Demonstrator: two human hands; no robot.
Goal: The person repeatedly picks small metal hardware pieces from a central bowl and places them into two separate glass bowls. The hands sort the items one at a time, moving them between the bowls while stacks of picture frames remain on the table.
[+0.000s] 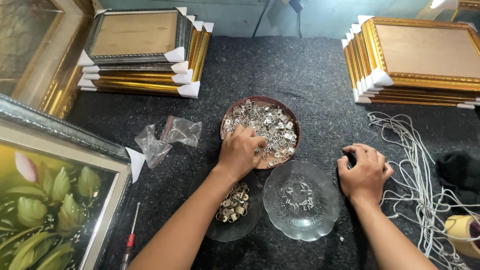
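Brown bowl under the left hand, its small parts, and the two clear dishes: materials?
Brown bowl: probably plastic, going by its matte, even rim; not certain. Small parts under the left hand: metal, silvery with bright glints, likely plated. Clear dishes: glass or clear plastic, transparent with moulded ribs; cannot tell which. The right hand rests on the dark felt-like mat.

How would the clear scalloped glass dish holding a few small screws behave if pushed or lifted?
The clear scalloped glass dish looks rigid and breakable. On the dark felt-like table cover it would probably drag, not slide. Its few small screws would likely shift if tilted.
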